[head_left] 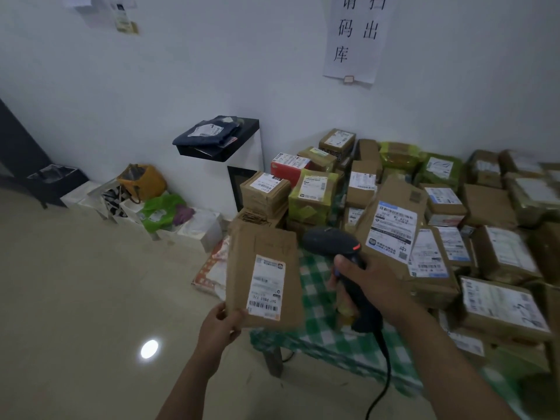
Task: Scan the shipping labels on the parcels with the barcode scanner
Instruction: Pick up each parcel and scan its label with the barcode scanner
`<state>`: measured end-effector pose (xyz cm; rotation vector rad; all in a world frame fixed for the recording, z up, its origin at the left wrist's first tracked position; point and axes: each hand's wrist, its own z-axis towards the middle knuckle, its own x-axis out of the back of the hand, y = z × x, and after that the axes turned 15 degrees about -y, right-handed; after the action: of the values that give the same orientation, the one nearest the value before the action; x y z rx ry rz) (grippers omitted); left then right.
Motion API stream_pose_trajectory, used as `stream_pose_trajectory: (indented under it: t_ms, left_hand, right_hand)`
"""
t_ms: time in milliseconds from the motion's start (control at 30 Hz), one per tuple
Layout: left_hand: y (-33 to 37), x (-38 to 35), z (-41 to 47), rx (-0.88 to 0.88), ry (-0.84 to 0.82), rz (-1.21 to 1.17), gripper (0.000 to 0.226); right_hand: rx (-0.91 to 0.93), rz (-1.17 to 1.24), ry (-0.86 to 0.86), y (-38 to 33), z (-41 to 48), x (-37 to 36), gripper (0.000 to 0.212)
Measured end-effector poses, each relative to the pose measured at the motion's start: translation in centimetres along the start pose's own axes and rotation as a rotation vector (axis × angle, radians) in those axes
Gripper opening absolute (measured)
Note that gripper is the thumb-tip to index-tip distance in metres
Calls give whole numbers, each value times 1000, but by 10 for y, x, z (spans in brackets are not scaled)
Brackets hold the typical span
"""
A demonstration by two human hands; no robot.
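Note:
My left hand [219, 324] grips the lower left corner of a flat brown cardboard parcel [263, 265], held upright off the table's left edge. Its white shipping label [266, 285] faces me, barcode at the bottom. My right hand [368, 284] grips the handle of a black barcode scanner [333, 242] with an orange trigger. The scanner's head sits just right of the parcel, pointing left and away. Its black cable [385, 377] hangs down from the handle.
A table with a green checked cloth [318, 298] carries several labelled brown and green parcels [391, 219], piled to the right and back. A white cabinet [242, 159] stands against the wall. Bags and white boxes [142, 201] line the floor on the left.

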<state>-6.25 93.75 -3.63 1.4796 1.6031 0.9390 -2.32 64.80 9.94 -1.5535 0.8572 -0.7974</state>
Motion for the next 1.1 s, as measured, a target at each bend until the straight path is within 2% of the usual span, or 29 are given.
stream_pose_trajectory:
  t_ms: [67,200,333,533,667,800,900,967,1100]
  left_hand:
    - [-3,-8,4,60,-46,12,25]
    - [-6,-26,24,161,-89,75,41]
    - [-3,-49,48,119,-99,180,36]
    - [5,-65,67,31,-45,602,28]
    - [18,-70,72,36,-86,801,18]
    - [62,-112,60,-172,-106,719,32]
    - [103,-153,40,-278,-181,705,45]
    - [125,-176,27,-291,-257,660,44]
    - [144,-201,13,-199,-402,587,42]
  right_hand:
    - [47,60,68,-5,-2,9,54]
    - [80,164,160,-8,-7,22,47]
    - [62,150,232,-4,-16,26,57]
    - [48,100,334,1,-29,37,52]
    - [22,72,500,0,-36,49,52]
    - [-23,46,686,4,-40,62,55]
    - [-100,65,758,13,-41,72,44]
    - [-151,99,729,18,-41,74,41]
    - [-180,175,661,20,-37,70,42]
